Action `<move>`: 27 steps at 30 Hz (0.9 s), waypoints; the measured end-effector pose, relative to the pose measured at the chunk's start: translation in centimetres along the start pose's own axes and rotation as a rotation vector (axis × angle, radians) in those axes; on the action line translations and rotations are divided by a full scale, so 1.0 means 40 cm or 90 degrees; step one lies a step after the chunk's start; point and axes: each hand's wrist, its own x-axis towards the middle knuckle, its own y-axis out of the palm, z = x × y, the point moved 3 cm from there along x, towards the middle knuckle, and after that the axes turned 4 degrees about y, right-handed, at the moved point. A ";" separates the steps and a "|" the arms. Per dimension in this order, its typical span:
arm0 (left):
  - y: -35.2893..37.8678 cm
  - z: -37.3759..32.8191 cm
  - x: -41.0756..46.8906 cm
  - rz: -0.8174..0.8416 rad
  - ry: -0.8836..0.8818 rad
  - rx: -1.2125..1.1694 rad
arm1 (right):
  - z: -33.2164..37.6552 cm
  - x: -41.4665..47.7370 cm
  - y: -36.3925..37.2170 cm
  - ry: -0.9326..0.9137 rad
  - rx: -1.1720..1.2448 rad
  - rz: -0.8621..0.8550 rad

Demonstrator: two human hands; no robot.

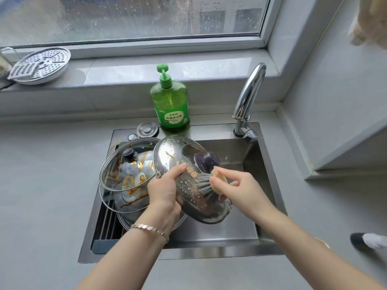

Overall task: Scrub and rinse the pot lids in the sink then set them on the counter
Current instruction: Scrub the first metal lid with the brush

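Our left hand [165, 191] grips the steel lid [173, 155] at its 8 o'clock rim, thumb on top. Our right hand [238, 187] pinches a brush [204, 184], bristles pressed on the wet dome just below the dark knob [206, 162]. Lid sits tilted over the sink [230, 229]. Glass lid [117, 164] at 9 o'clock, sauce-streaked. Soap bottle [170, 103] at 12, faucet [249, 95] at 1, grey table [41, 185] all around.

- Head view, sole camera: riding above the sink [209, 251], facing forward and steeply down.
- Range: working close; the left hand [165, 191] is gripping the steel lid [173, 151] mid-frame, with the right hand [245, 189] and brush [204, 183] just right of that grip.
- Beyond the grip: the window [125, 17] is filling the top edge.
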 end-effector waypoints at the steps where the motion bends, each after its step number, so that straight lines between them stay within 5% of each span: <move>1: 0.001 -0.001 -0.001 0.000 -0.002 0.000 | -0.005 0.007 -0.010 0.003 0.023 -0.016; 13: 0.011 -0.028 0.009 -0.048 -0.012 -0.045 | -0.034 0.043 -0.028 0.052 0.028 -0.098; 18: 0.033 -0.043 0.025 -0.104 -0.021 -0.126 | 0.019 -0.037 0.047 -0.048 0.010 -0.112; 23: 0.037 -0.050 0.029 -0.132 -0.021 -0.193 | -0.003 -0.015 -0.010 -0.004 0.041 -0.240; 27: 0.038 -0.048 0.028 -0.139 -0.032 -0.200 | 0.054 -0.063 0.059 -0.102 -0.013 -0.169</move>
